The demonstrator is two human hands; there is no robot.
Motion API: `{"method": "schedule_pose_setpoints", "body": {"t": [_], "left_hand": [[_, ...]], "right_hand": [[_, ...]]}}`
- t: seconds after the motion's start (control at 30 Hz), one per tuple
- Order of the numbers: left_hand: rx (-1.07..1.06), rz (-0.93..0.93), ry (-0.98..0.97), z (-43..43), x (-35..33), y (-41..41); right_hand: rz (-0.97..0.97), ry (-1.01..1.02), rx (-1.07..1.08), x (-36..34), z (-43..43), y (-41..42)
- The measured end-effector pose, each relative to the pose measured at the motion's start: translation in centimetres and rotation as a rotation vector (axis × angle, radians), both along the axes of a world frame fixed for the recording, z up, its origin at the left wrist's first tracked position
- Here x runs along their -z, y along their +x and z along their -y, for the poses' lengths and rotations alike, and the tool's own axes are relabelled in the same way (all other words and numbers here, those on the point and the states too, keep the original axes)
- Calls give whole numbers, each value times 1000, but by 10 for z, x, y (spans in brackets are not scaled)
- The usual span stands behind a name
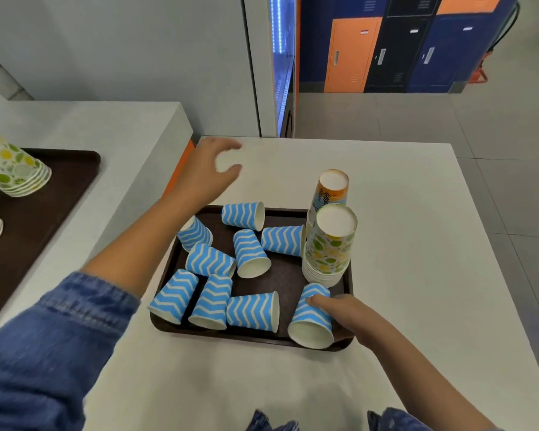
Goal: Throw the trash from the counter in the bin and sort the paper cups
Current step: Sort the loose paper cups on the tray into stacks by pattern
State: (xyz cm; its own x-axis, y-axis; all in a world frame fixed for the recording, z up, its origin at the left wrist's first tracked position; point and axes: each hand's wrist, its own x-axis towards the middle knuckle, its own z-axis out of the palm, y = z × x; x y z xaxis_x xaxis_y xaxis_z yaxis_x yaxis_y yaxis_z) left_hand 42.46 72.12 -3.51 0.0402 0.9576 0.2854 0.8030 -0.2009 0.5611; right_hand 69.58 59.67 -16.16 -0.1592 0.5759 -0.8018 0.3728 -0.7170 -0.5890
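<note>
right hand (343,318) grips blue cup (313,318) at near-right corner of tray (290,281) | left hand (206,172) open, empty, above bench (402,213) | tip: hold lightly, nest it over another blue cup, keep clear of stacks (329,244)

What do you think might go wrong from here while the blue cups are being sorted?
1. The right hand grips a blue zigzag cup just in front of the tall green-dotted stack. A careless lift may topple that stack, and the orange stack behind it.
2. The loose blue cups lie on their sides on the tray. A nudge could set them rolling, and the front-left cup already lies at the tray's edge.
</note>
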Motion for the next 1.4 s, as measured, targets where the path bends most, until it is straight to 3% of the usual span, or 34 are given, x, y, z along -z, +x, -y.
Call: {"method": "schedule_pose_setpoints", "body": {"t": [0.1,0.17,0.33,0.47,0.6,0.7,0.8,0.9,1.03,1.23,1.33,1.4], "left_hand": [[-239,243,-270,31,39,-42],[-334,286,-420,51,65,-60],[-540,324,-495,91,105,-84],[-486,167,-779,116,125,-94],[-437,-22,-924,128,134,-95],[-452,-1,-884,133,140,-93],[-445,49,-866,134,140,-94],[-468,61,-844,133,129,-102],[-512,130,-669,128,99,-117],[-589,439,-212,102,48,-132],[-460,676,5,80,38,-128],[-379,717,57,63,44,-122]], "right_hand": [[-110,-49,31,-8,-1,-12],[-197,-86,56,-13,-1,-21],[-492,-77,127,-31,-12,-58],[-561,151,224,-61,-47,-109],[-458,559,200,-84,-87,-172],[-319,856,29,-79,-110,-217],[-126,972,-208,-60,-126,-247],[-33,953,-373,-35,-132,-264],[88,888,-505,-9,-134,-267],[147,787,-547,-8,-127,-254],[289,780,-553,-14,-116,-235],[438,752,-710,-14,-106,-226]]}}
